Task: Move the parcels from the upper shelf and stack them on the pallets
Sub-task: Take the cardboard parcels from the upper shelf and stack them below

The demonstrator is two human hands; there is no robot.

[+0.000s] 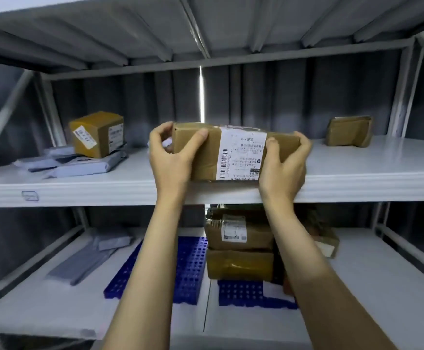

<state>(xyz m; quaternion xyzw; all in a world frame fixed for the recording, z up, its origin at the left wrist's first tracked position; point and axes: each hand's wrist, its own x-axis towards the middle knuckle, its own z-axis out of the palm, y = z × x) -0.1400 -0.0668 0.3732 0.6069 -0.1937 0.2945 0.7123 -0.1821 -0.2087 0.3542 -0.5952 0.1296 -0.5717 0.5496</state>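
On the upper shelf (357, 173), far left, a yellowish box (97, 133) sits on a heap of grey mailer bags (62, 165). In the middle, the left hand (173, 157) grips the left end of a labelled cardboard parcel (231, 152), thumb on its front face. The right hand (284, 168) clasps its right end. The parcel is at the shelf's front edge. Beneath, on the lower shelf, blue pallets (190, 263) carry two stacked parcels (238, 246). Far right, a small brown parcel (348, 131) rests near the upper shelf's back.
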